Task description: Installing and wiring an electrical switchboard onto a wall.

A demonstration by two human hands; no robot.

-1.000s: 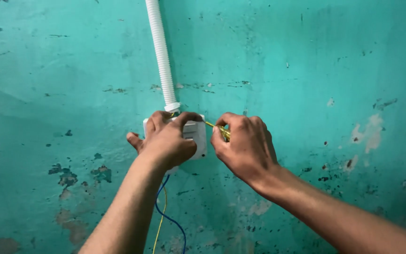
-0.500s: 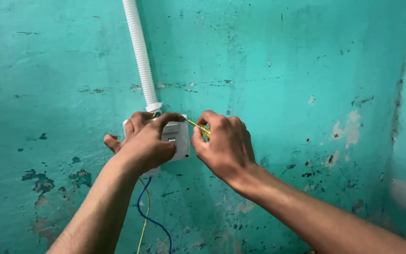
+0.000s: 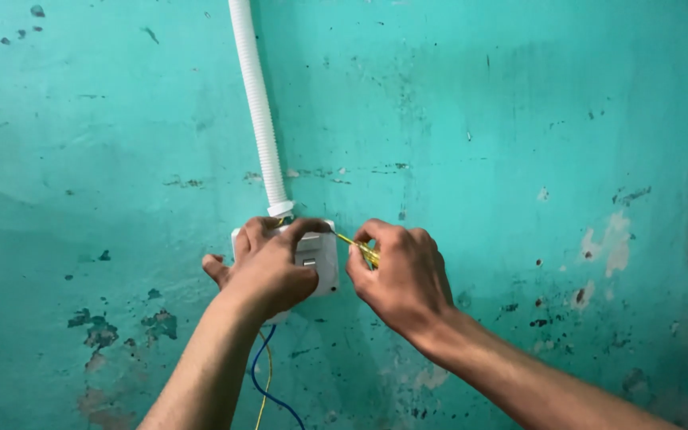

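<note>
— Your left hand is wrapped over the front of the white switch box, fingers curled across its top edge, pinning it to the teal wall. Your right hand is closed in a pinch on the yellow wire just beside the box's right edge.

— What could slip from there?

— I'd judge the wire the weak point: it runs taut from the box's top corner into your fingertips, so a hard tug could pull it free or kink it. If your left palm eases, the box may shift under the white corrugated conduit that enters at its top.

— And the other leads?

— A blue wire and a second yellow strand hang loose below the box, behind your left forearm; they could snag. The box sits between your hands, mostly hidden by the left.
</note>
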